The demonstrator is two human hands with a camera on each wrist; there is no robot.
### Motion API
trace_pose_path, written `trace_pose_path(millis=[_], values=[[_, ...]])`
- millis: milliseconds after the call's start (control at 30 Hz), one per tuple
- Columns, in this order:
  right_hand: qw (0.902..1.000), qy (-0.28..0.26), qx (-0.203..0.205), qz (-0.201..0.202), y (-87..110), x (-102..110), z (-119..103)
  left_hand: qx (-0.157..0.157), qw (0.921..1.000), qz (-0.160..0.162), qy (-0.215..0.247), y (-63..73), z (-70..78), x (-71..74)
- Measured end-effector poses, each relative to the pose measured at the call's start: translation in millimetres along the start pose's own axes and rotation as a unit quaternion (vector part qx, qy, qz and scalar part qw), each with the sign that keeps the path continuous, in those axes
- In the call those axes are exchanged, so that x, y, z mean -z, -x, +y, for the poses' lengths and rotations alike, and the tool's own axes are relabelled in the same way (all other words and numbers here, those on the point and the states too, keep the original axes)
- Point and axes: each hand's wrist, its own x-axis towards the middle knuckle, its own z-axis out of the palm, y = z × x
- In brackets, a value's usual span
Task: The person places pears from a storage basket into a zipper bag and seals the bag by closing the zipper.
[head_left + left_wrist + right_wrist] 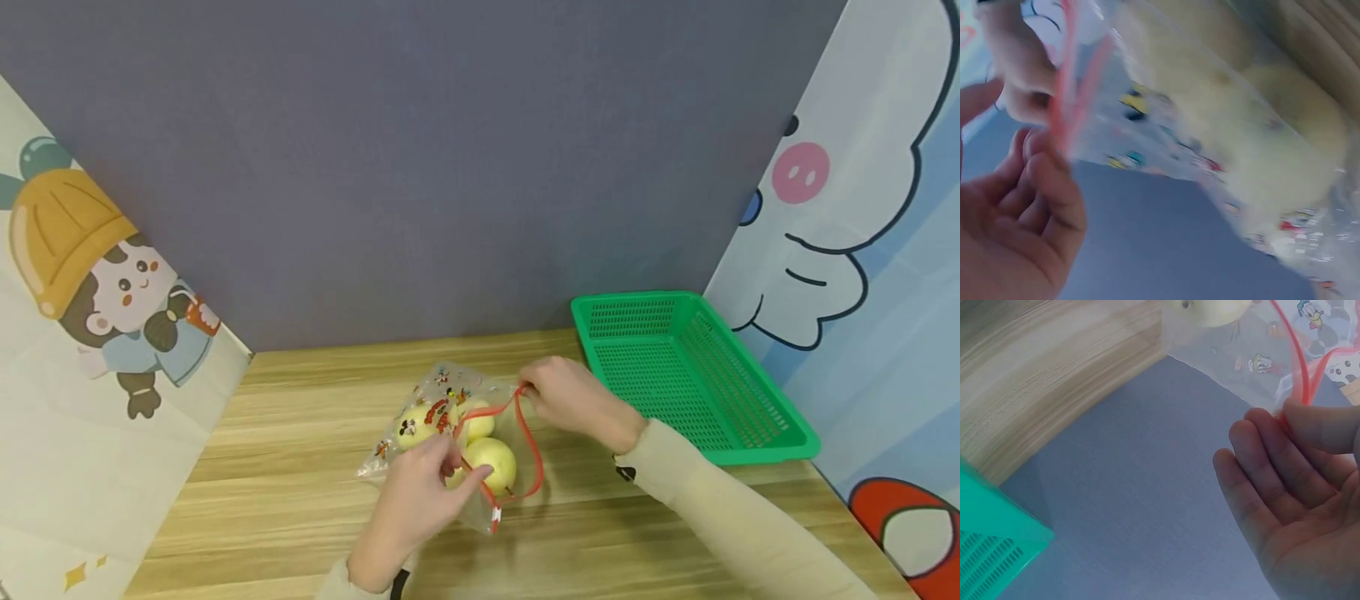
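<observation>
A clear zip-lock bag (438, 383) with cartoon prints and a red zip strip lies on the wooden table, its mouth spread wide. Inside are several round, pale yellow fruits (491, 462) with short stems. At the far corner of the mouth, my right hand (573, 398) pinches the red strip between thumb and fingertips; the right wrist view shows this pinch. My left hand (416, 492) is at the near-left side of the mouth, fingertips right at the red strip (1065, 119). Its thumb stands apart from its loosely bent fingers. A white slider (496, 517) hangs at the near corner.
A green plastic basket (757, 457) with slotted walls stands on the right of the table (285, 467), beside my right forearm. Behind the table rises a grey panel (420, 183). Cartoon-printed sheets (840, 275) flank both sides.
</observation>
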Motion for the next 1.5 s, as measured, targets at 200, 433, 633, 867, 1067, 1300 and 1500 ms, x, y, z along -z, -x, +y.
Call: trace_pose_path(millis=[200,433,633,867,1067,1300,1500], values=[[1.0,0.003,-0.003,0.003,-0.5,2.1,0.8,-0.098,0.9784,-0.083,-0.162,17.2,25.3,-11.3],[0.9998,-0.005,-0.018,-0.013,1.8,1.6,0.8,-0.138,0.9629,-0.098,-0.21,34.6,27.2,-24.4],[0.9995,-0.01,-0.025,-0.014,5.1,3.7,3.7,-0.14,0.969,-0.063,-0.194,31.3,20.2,-17.0],[0.9986,-0.036,-0.033,-0.02,8.7,9.7,7.0,-0.134,0.9787,-0.013,-0.155,20.3,7.7,0.1],[0.9972,-0.054,-0.048,-0.017,9.8,15.4,11.1,-0.109,0.9847,0.031,-0.133,9.5,0.3,13.3],[0.996,-0.06,-0.062,-0.02,9.4,20.8,14.4,-0.087,0.9901,0.051,-0.098,1.0,-7.2,23.3],[0.995,-0.07,-0.071,-0.009,8.1,26.7,15.9,-0.068,0.9925,0.073,-0.07,-6.4,-13.2,29.6]])
